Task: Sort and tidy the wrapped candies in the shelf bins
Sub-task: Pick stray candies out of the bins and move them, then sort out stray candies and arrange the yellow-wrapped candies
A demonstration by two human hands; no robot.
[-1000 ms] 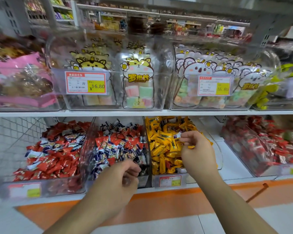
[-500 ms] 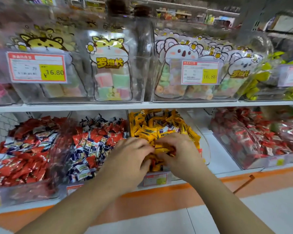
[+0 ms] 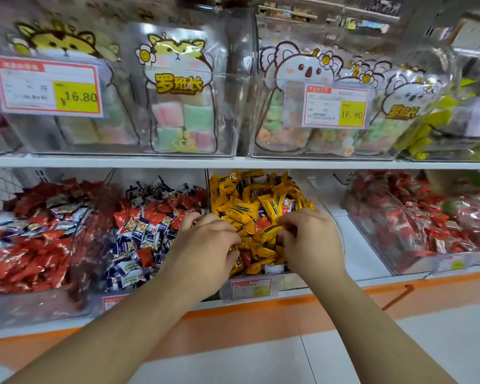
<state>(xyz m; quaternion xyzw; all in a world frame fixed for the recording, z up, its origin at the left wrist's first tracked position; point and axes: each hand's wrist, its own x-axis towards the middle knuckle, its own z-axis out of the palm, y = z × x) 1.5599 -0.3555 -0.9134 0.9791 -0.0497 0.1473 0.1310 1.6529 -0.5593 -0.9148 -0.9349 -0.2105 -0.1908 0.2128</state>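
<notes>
A clear bin (image 3: 250, 289) on the lower shelf holds a heap of yellow wrapped candies (image 3: 250, 200). Both my hands are in its front half. My right hand (image 3: 313, 242) pinches a yellow candy (image 3: 269, 231) between thumb and fingertips. My left hand (image 3: 205, 250) has its fingers curled down into the yellow pile at the bin's left side, and its fingertips are buried, so what they hold is hidden. A dark red candy (image 3: 245, 256) lies among the yellow ones between my hands.
Left of it stand a bin of red and navy candies (image 3: 147, 231) and a bin of red candies (image 3: 31, 239). A red-candy bin (image 3: 416, 223) sits at the right past a bare white gap. Clear tubs with price tags (image 3: 49, 87) fill the upper shelf.
My left hand moved from in front of the red and navy bin into the yellow bin. My right hand dropped lower into the pile. The view moved closer.
</notes>
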